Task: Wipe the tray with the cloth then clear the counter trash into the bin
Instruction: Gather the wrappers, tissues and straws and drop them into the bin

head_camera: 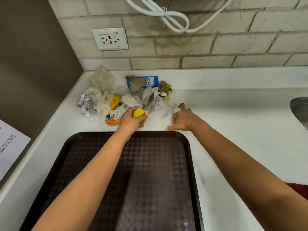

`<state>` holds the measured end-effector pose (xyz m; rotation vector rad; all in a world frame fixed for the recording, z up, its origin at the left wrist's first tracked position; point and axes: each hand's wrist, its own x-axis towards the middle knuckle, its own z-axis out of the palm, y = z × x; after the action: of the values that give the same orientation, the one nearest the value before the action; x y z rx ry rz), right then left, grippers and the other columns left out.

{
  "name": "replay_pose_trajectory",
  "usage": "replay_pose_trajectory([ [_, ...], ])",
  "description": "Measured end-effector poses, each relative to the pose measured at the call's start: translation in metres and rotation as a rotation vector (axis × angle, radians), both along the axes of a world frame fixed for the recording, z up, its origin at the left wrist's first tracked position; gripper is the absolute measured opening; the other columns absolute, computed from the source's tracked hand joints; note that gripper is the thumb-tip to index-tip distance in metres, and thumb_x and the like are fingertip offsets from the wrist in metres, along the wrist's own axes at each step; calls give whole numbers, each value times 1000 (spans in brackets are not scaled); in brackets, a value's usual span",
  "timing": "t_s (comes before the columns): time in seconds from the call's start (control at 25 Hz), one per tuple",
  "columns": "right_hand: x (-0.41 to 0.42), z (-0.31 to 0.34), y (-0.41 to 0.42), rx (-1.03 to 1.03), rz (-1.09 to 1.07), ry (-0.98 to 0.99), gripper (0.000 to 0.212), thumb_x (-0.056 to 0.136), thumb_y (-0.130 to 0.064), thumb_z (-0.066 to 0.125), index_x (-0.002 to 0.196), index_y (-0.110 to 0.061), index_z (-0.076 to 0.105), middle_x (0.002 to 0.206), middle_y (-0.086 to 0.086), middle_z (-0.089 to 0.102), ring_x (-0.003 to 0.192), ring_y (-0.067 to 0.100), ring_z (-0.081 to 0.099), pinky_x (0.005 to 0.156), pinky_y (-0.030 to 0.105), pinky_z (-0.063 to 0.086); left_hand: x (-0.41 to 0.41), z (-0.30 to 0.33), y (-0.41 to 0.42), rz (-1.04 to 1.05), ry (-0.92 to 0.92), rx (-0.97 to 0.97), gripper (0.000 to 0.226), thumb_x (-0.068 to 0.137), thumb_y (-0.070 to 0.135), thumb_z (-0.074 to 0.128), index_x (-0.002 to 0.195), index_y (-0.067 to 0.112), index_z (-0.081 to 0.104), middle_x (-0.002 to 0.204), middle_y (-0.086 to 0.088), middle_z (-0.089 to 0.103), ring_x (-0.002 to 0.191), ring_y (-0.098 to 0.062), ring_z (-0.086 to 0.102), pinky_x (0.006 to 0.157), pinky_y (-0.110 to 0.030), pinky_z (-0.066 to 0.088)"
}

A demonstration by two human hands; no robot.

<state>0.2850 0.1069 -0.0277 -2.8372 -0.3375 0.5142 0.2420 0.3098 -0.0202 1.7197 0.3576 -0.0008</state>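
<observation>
The left hand (131, 118) grips a yellow scrap (138, 112) and a strip of paper at the near edge of the trash pile (116, 99) on the white desk (233, 122). The right hand (182, 119), just beside it, reaches with loosely spread fingers toward small white scraps (170, 110). The dark tray (188, 147) lies under both forearms, nearer the person.

Brick-tile wall (183, 47), outlet (110, 39), perhaps sink (300, 109)
</observation>
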Motion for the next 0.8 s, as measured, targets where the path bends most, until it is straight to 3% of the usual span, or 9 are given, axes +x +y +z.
replay_pose_trajectory([
  [0.16, 3, -6, -1, 161, -57, 6, 25, 73, -26, 74, 92, -12, 67, 124, 12, 36, 104, 29, 51, 87, 29, 45, -4, 5, 1, -5, -6, 20, 47, 83, 18, 69, 124, 11, 48, 106, -3, 50, 82, -10, 55, 58, -18, 54],
  [0.32, -10, 1, -18, 612, -352, -270, 13, 74, -6, 69, 86, -7, 63, 117, 21, 45, 86, 24, 49, 64, 12, 37, -17, 20, 1, -24, -18, -33, 46, 82, 22, 69, 122, 12, 48, 99, -5, 55, 67, -11, 59, 51, -18, 53],
  [0.44, -37, 18, -30, 845, -424, -375, 42, 72, 4, 61, 108, -16, 51, 103, 10, 49, 71, 18, 49, 52, 14, 42, -35, 33, -9, -53, -86, -17, 45, 81, 27, 70, 119, 13, 50, 89, 0, 55, 41, -1, 47, 49, -21, 52],
  [0.52, -63, 30, -34, 965, -472, -374, 57, 73, 6, 59, 121, -17, 37, 97, -1, 44, 64, 13, 50, 46, 13, 46, -51, 42, -23, -90, -121, -30, 44, 82, 24, 69, 119, 17, 47, 83, 3, 53, 39, 0, 45, 46, -19, 50],
  [0.56, -75, 35, -35, 1017, -505, -363, 53, 75, 6, 59, 118, -15, 36, 98, 1, 45, 61, 14, 52, 44, 15, 47, -59, 46, -30, -110, -118, -40, 43, 83, 21, 68, 120, 19, 45, 82, 3, 53, 41, -1, 46, 44, -18, 48],
  [0.68, -117, 43, -42, 1043, -528, -333, 36, 77, 3, 61, 102, -15, 42, 96, 15, 55, 55, 19, 56, 42, 19, 47, -87, 53, -52, -183, -75, 2, 49, 86, 12, 63, 128, 20, 39, 78, 0, 53, 49, -6, 48, 44, -18, 46],
  [0.8, -163, 47, -51, 966, -454, -408, 32, 72, 2, 63, 92, -21, 52, 85, 3, 58, 59, 9, 57, 49, 16, 46, -121, 56, -70, -278, -81, 28, 52, 85, 12, 64, 130, 24, 40, 84, 0, 56, 50, -4, 54, 48, -17, 50],
])
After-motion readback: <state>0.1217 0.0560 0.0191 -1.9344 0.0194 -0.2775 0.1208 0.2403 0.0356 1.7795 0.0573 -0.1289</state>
